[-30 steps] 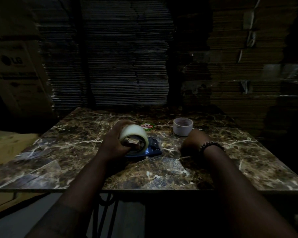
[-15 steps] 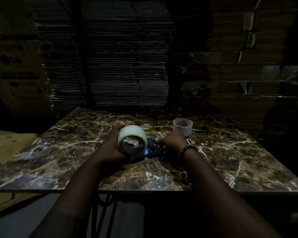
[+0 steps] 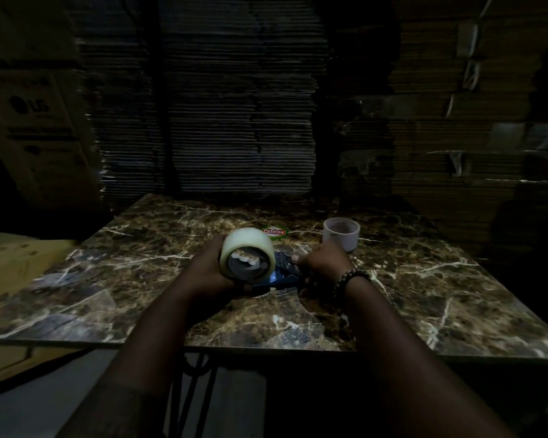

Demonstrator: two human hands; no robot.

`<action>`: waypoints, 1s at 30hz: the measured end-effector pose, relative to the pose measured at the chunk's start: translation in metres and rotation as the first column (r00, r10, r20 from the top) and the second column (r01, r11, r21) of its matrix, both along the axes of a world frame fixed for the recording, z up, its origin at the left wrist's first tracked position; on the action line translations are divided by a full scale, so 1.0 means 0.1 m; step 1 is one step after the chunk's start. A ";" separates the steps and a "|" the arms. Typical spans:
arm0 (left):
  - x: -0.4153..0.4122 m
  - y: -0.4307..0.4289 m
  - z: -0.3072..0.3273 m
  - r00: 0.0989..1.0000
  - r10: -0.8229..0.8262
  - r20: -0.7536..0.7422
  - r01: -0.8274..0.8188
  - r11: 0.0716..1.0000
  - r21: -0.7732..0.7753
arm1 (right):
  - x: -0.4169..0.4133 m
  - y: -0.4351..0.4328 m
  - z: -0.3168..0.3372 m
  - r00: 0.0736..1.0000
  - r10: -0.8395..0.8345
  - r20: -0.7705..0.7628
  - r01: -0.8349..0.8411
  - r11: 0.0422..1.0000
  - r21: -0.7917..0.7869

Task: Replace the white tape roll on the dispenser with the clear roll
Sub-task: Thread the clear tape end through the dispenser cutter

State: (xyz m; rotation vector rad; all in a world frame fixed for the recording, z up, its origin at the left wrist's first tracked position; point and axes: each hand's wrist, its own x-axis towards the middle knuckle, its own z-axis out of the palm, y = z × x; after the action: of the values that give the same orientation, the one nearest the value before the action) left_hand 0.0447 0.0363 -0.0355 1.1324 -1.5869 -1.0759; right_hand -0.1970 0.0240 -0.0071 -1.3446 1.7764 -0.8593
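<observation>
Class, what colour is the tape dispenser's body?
Blue: the dispenser shows best in the head view.

glossy marble-patterned table, matt corrugated cardboard stacks

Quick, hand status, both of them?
Left hand: gripping the tape roll.
Right hand: gripping the dispenser, as far as the dim light shows.
</observation>
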 end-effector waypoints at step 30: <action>0.02 -0.01 -0.04 0.998 0.022 -0.052 -0.019 0.999 0.043 | 0.03 0.10 0.08 0.951 -0.013 0.310 -0.030 0.990 0.136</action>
State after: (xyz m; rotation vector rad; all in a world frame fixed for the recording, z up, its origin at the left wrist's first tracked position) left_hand 0.0465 0.0352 -0.0398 1.1377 -1.5150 -1.1219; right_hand -0.1935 0.0344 0.0008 -1.0613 1.5529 -0.8725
